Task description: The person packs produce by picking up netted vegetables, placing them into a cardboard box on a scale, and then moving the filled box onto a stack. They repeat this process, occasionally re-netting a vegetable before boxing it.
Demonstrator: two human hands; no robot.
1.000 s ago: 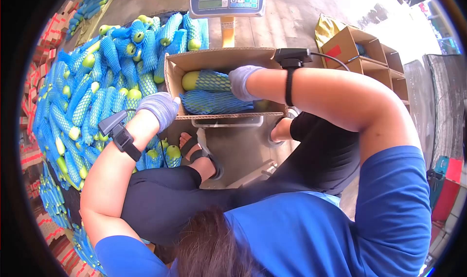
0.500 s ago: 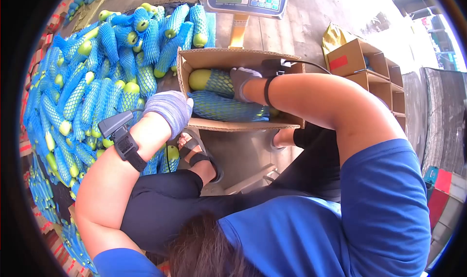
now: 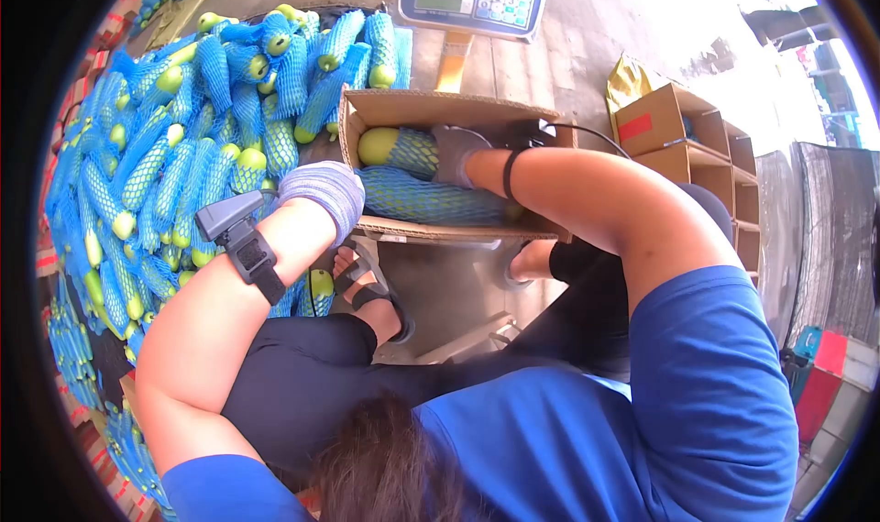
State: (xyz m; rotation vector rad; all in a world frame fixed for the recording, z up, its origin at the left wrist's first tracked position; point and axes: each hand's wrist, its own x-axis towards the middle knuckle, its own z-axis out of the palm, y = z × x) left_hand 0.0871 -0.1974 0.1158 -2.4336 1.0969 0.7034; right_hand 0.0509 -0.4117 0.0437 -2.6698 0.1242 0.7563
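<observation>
An open cardboard box (image 3: 440, 231) holds two long green gourds in blue foam nets, a rear gourd (image 3: 380, 146) and a front gourd (image 3: 431, 197). My right hand (image 3: 456, 155), in a grey glove, reaches into the box and grips the right part of the rear gourd from above; its fingertips are partly hidden. At the box's front left corner is my gloved left hand (image 3: 325, 195), close against the cardboard. Its fingers are turned away from view, so their hold on the box does not show.
A large heap of netted gourds (image 3: 165, 174) lies to the left. Behind the box stands a digital scale display (image 3: 469, 1) on a post. More cardboard boxes (image 3: 678, 137) are stacked at the right, beside a yellow sack (image 3: 628, 80). My sandalled foot (image 3: 367, 288) is below the box.
The view has shifted slightly. Both hands keep nearly the same places, with my left hand rolled a little at the box corner. The gourds stay in the box.
</observation>
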